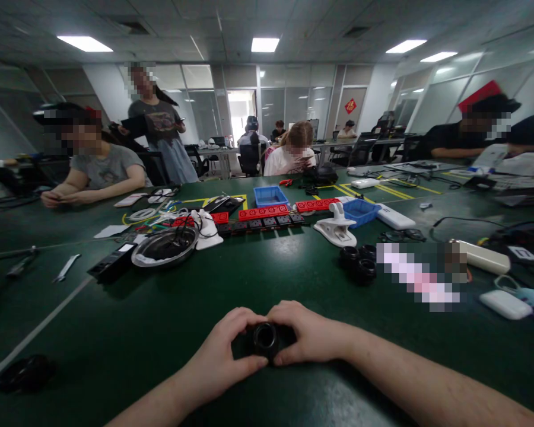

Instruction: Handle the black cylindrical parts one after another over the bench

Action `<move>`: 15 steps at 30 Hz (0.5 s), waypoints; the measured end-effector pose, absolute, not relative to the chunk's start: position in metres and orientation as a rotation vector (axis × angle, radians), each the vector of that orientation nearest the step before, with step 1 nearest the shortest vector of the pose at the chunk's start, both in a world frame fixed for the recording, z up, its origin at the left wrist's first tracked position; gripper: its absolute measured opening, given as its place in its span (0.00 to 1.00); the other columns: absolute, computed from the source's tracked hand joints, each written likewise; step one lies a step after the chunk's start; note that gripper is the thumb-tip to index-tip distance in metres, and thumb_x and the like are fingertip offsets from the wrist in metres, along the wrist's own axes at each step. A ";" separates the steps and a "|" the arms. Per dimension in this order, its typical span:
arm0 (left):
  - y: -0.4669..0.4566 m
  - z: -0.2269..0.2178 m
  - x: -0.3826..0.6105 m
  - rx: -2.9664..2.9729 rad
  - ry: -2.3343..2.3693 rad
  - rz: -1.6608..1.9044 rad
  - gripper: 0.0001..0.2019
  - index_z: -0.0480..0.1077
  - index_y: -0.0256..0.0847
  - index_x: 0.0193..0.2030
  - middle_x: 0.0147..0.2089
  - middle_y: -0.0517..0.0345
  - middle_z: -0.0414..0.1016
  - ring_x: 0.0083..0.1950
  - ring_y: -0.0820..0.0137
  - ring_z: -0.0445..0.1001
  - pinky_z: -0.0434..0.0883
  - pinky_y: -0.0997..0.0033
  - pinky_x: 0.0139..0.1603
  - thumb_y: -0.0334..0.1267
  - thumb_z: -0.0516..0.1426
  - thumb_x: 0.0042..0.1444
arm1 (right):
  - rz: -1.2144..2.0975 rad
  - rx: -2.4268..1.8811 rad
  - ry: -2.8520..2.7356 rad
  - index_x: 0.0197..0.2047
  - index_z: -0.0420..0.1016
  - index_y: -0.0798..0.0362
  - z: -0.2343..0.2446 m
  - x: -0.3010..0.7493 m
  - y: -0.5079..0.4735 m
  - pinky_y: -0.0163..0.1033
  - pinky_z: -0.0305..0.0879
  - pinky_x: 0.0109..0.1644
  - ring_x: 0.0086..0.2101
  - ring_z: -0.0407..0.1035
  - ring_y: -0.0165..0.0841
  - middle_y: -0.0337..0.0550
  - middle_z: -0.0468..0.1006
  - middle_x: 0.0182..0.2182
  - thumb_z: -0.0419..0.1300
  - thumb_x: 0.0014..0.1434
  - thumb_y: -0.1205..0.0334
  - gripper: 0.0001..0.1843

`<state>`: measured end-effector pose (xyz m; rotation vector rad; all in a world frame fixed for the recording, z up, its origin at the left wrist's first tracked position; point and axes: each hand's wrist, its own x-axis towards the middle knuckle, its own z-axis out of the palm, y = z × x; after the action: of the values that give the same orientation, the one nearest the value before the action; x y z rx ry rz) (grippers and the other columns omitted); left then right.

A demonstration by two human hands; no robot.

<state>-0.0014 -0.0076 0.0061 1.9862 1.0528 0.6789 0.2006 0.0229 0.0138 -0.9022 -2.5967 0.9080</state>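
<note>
Close to the near side of the table, a black ring-shaped fitting (265, 337) with a round hole stands between my two hands. My left hand (231, 344) curls around its left side, thumb at the front and fingers at the back. From the other side, my right hand (300, 335) grips it the same way, and the fingertips of both hands almost meet. Similar black fittings (359, 265) sit in a small cluster farther back on the right. Another dark, blurred part (26, 373) lies at the lower left.
A metal dish (165, 248) holding dark cable, a black box (112, 262) and a wrench (66, 268) lie to the left. Red power strips (263, 212), blue trays (270, 197) and a white clip stand (337, 226) line the middle. Several people sit or stand around the green table (169, 323).
</note>
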 end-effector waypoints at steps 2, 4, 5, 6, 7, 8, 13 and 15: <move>-0.007 0.006 -0.003 1.979 1.030 0.674 0.18 0.68 0.46 0.46 0.44 0.57 0.67 0.46 0.63 0.67 0.65 0.66 0.46 0.33 0.61 0.46 | 0.912 -0.847 -2.620 0.40 0.71 0.54 0.014 0.203 0.026 0.38 0.58 0.42 0.37 0.65 0.35 0.39 0.72 0.34 0.66 0.44 0.61 0.18; -0.007 0.006 -0.002 1.977 1.027 0.679 0.18 0.68 0.46 0.45 0.44 0.58 0.67 0.46 0.63 0.66 0.64 0.66 0.47 0.32 0.61 0.46 | 0.912 -0.820 -2.625 0.39 0.72 0.53 0.013 0.204 0.028 0.38 0.58 0.41 0.37 0.65 0.35 0.39 0.72 0.34 0.66 0.45 0.60 0.16; -0.007 0.006 -0.002 1.979 1.028 0.685 0.18 0.67 0.46 0.45 0.44 0.58 0.67 0.46 0.63 0.66 0.64 0.66 0.47 0.31 0.61 0.45 | 0.916 -0.818 -2.623 0.39 0.72 0.53 0.013 0.203 0.028 0.38 0.58 0.41 0.37 0.65 0.35 0.39 0.72 0.34 0.66 0.45 0.60 0.16; -0.008 0.006 -0.001 1.984 1.031 0.690 0.18 0.67 0.46 0.45 0.44 0.58 0.67 0.46 0.63 0.66 0.64 0.66 0.47 0.31 0.61 0.45 | 0.923 -0.823 -2.616 0.38 0.72 0.53 0.012 0.203 0.028 0.38 0.58 0.41 0.37 0.65 0.34 0.39 0.72 0.34 0.66 0.45 0.59 0.16; -0.008 0.007 -0.001 1.989 1.038 0.696 0.18 0.67 0.45 0.44 0.44 0.58 0.67 0.46 0.63 0.66 0.65 0.66 0.46 0.31 0.61 0.45 | 0.929 -0.836 -2.606 0.38 0.71 0.53 0.011 0.202 0.028 0.38 0.58 0.41 0.37 0.65 0.34 0.39 0.72 0.34 0.66 0.45 0.59 0.16; -0.009 0.007 0.000 1.995 1.048 0.703 0.18 0.68 0.45 0.44 0.43 0.58 0.67 0.46 0.63 0.66 0.65 0.66 0.46 0.31 0.61 0.45 | 0.933 -0.857 -2.591 0.38 0.71 0.53 0.010 0.201 0.027 0.38 0.57 0.41 0.37 0.65 0.34 0.39 0.72 0.34 0.67 0.44 0.58 0.17; -0.015 0.008 0.006 2.017 1.175 0.752 0.15 0.68 0.42 0.39 0.40 0.57 0.67 0.43 0.63 0.67 0.65 0.65 0.43 0.33 0.63 0.43 | 0.787 -1.149 -2.488 0.32 0.68 0.54 0.004 0.189 0.016 0.36 0.55 0.35 0.31 0.63 0.33 0.38 0.70 0.29 0.69 0.37 0.51 0.22; -0.017 0.007 0.009 2.011 1.276 0.795 0.14 0.67 0.41 0.38 0.38 0.57 0.67 0.42 0.62 0.66 0.65 0.64 0.42 0.32 0.62 0.43 | 0.636 -1.304 -2.445 0.30 0.65 0.54 0.001 0.183 0.011 0.36 0.54 0.32 0.30 0.61 0.33 0.38 0.68 0.28 0.68 0.36 0.51 0.22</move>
<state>0.0091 -0.0170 0.0071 2.0108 1.2757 0.7948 0.1833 0.0106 0.0011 -1.3040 -2.4449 0.6362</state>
